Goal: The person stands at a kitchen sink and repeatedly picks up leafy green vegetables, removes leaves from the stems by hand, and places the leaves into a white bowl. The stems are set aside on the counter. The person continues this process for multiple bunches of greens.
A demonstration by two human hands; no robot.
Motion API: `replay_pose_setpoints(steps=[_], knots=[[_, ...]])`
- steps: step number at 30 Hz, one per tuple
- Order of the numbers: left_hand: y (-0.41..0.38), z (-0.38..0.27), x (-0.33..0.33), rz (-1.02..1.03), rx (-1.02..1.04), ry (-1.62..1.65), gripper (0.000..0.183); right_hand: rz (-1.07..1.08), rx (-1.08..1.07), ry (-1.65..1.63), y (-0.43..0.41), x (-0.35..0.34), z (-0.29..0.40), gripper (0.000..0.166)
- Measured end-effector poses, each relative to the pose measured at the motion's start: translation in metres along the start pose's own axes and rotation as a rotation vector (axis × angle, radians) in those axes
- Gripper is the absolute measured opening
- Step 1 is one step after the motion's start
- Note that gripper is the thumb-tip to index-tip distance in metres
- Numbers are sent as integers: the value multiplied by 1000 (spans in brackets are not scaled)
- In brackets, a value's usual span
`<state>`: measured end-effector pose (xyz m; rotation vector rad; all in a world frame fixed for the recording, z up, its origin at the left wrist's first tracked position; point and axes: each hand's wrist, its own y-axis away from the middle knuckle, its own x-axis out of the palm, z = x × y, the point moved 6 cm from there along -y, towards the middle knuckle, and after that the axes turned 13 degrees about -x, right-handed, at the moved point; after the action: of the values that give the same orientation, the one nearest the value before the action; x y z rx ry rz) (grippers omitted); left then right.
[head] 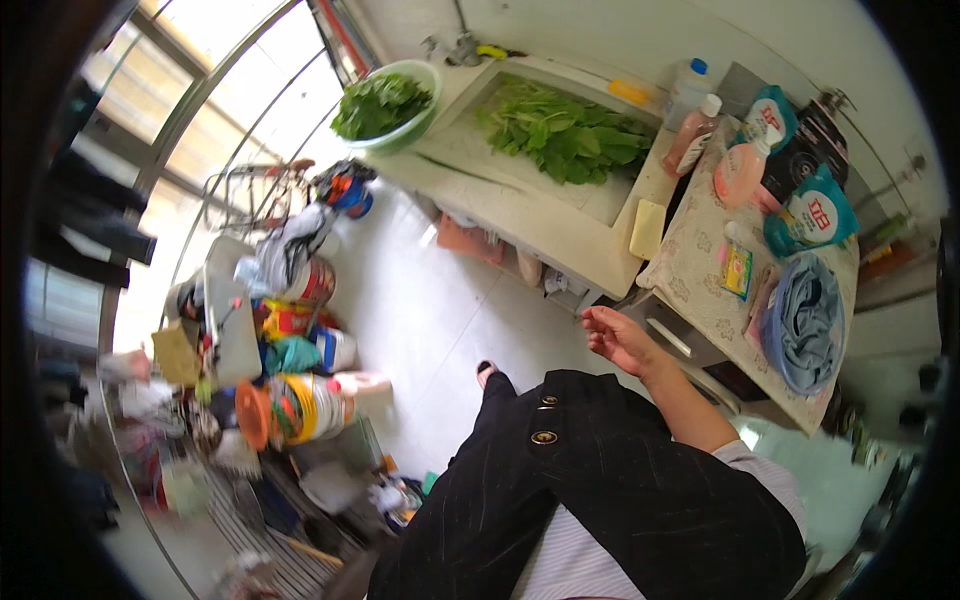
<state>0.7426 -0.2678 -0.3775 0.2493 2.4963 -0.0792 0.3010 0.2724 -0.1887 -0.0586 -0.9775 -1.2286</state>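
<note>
My right hand (619, 339) hangs in the air in front of the cabinet drawer, its fingers loosely curled with nothing seen in them. My left hand is out of view. Beyond the right hand is a stone sink (517, 184) with a pile of leafy greens (570, 135) lying in its basin. A pale green bowl (424, 79) heaped with more dark leafy greens (382, 105) stands on the sink's left end. A yellow bar of soap (647, 229) rests on the sink's right front corner.
To the right, a cloth-covered cabinet (690, 262) bears a blue basin (772, 352) of grey-blue cloth, a pink pump bottle (739, 176) and teal detergent pouches (810, 217). Buckets, bags and a yellow-banded container (300, 409) crowd the left side. White floor tiles (450, 315) lie between.
</note>
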Motion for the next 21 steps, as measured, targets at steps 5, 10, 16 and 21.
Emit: replay_pose_setpoints(steps=[5,10,16,21], knots=[[-204,-135,218,791,-347,16,17,31,-64,-43,-48,79,-7,18],[-131,-481,428,1121,247,179,21,-251,-193,49,-68,57,36,21],[6,-631,542,1416,388,202,18,-285,-363,194,-170,44,113,23],[-9,-656,589,1166,804,-189,21,-122,-472,592,-291,86,148,24]])
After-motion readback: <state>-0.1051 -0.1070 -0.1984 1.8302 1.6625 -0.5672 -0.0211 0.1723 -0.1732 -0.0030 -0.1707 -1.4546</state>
